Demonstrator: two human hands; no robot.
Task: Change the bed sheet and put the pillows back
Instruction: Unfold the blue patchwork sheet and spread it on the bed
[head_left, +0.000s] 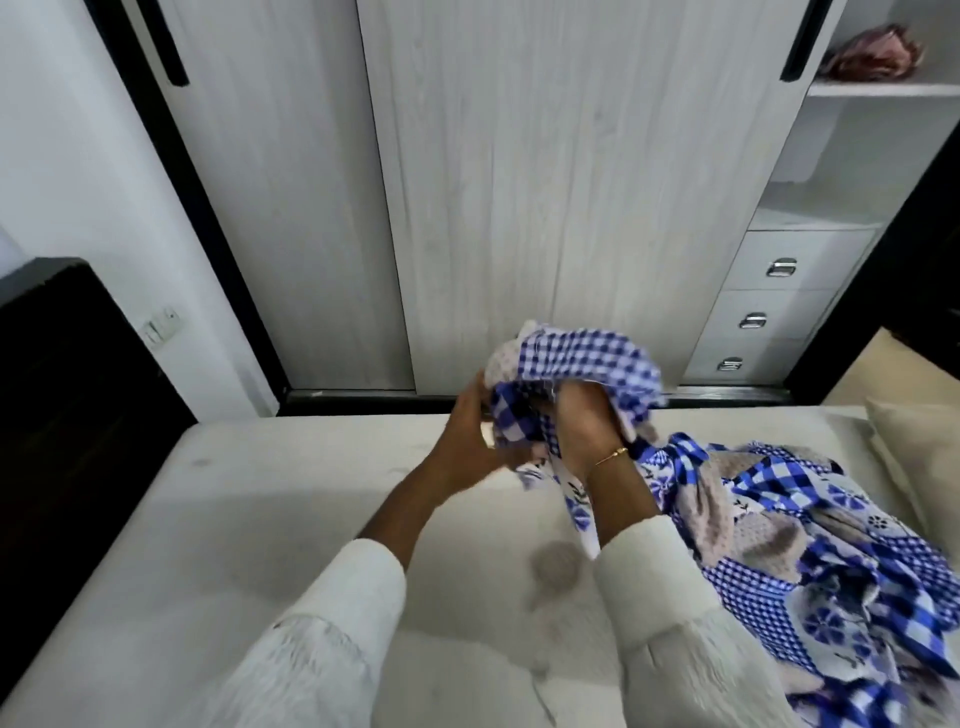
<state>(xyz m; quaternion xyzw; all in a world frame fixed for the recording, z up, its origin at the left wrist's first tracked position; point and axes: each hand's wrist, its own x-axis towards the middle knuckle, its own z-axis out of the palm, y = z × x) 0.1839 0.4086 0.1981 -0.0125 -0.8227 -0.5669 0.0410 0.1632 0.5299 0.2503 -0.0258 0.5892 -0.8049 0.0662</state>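
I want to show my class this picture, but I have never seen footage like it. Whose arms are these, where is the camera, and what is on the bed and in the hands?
There is no machine here. The camera sits on a person's head and looks forward and down, so the two arms in white sleeves reaching in from the bottom are the wearer's own.

Below them lies a bare mattress, with a grey stain near its middle. A blue-and-white patterned bed sheet lies crumpled over its right side. The right hand, with a thin gold bracelet at the wrist, grips a bunched end of that sheet, lifted off the mattress. The left hand holds the same bunch from the other side.

A cream pillow rests at the right edge. Behind the bed stands a pale wardrobe with drawers and open shelves.
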